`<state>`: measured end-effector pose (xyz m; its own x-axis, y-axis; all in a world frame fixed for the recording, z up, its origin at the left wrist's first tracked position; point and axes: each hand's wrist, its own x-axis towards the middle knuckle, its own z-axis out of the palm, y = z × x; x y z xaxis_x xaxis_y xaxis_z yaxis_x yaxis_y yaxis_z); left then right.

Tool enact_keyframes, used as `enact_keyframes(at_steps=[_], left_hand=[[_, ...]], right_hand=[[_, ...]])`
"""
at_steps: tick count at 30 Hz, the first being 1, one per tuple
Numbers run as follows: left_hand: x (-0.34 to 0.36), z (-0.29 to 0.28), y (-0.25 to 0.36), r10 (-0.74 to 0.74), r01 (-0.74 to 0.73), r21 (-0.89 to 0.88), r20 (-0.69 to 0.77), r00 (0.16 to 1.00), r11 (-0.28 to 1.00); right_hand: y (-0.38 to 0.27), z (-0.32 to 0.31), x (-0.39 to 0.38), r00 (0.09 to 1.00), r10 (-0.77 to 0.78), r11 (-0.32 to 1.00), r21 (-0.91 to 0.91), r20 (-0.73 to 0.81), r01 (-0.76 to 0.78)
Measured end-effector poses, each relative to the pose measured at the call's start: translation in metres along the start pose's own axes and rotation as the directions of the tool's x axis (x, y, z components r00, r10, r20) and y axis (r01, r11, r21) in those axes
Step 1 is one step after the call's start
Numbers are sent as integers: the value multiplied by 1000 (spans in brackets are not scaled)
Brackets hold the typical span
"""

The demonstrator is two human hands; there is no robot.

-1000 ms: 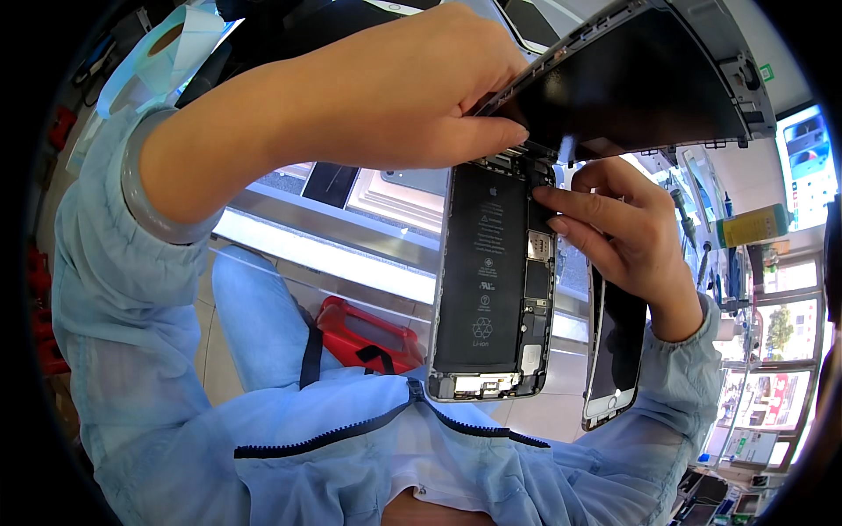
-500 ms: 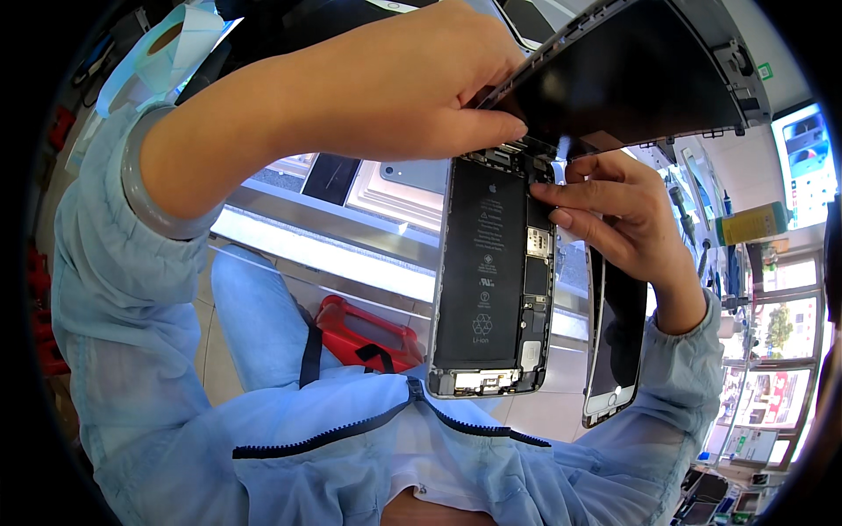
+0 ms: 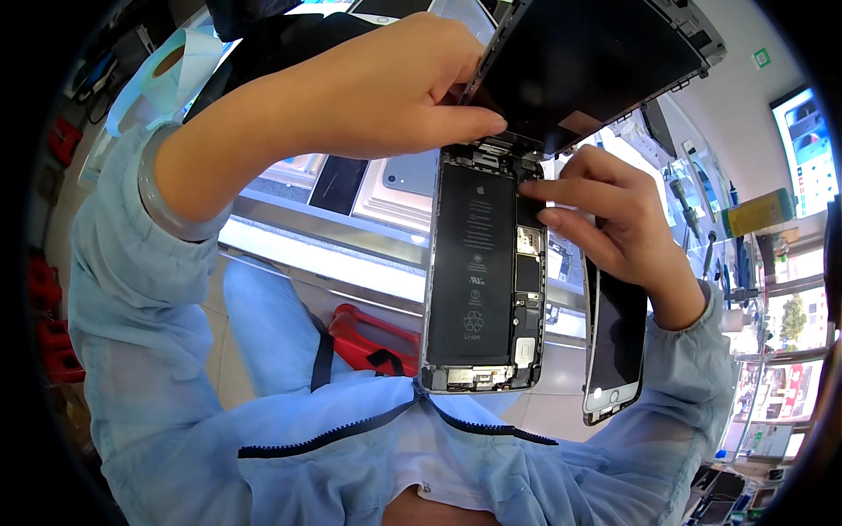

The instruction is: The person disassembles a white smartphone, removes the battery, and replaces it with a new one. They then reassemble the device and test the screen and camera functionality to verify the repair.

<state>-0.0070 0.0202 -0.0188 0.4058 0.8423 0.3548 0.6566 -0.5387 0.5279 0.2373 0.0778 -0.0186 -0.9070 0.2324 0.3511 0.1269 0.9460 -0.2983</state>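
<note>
As a dark screen panel (image 3: 592,70) stands tilted at one o'clock, its lower edge meeting the top end of an opened phone (image 3: 487,285), the device shows its black battery (image 3: 474,254) above a person's lap, its length running from twelve to six. From eleven o'clock the left hand (image 3: 421,88) reaches in, its grip pinching the panel's lower left corner, thumb across the front. At two o'clock the right hand (image 3: 614,209) touches the phone's upper right edge, index finger and thumb close together; whether that grip pinches a part between the tips cannot be told. A second phone (image 3: 618,333), white at its lower end, shows at four o'clock, just below the right hand; its support is hidden. Beyond, a desk (image 3: 333,223) with a bright strip along its front stretches toward nine o'clock, bearing a grey phone (image 3: 408,175) at eleven and a black slab (image 3: 338,180) at ten. A pale blue roll (image 3: 181,77) sits farther out at ten, a red handle-shaped object (image 3: 355,351) at eight. Between two and three appear screwdrivers (image 3: 687,210) and a yellow container (image 3: 756,213), with a lit screen (image 3: 805,140) beyond.
</note>
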Motion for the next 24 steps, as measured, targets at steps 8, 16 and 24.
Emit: enact_keyframes(at_steps=[8,16,24], left_hand=[[-1,-5,6,-116,116,5,138,984,993],[-3,6,-13,61,-53,-144,56,997,988],[-2,3,-2,16,-10,-72,85,996,997]], right_hand=[[1,7,-3,1000,-17,999,38,-3,18],[-5,6,-4,998,51,998,39,40,-52],[-12,-2,-12,924,-377,925,80,54,373]])
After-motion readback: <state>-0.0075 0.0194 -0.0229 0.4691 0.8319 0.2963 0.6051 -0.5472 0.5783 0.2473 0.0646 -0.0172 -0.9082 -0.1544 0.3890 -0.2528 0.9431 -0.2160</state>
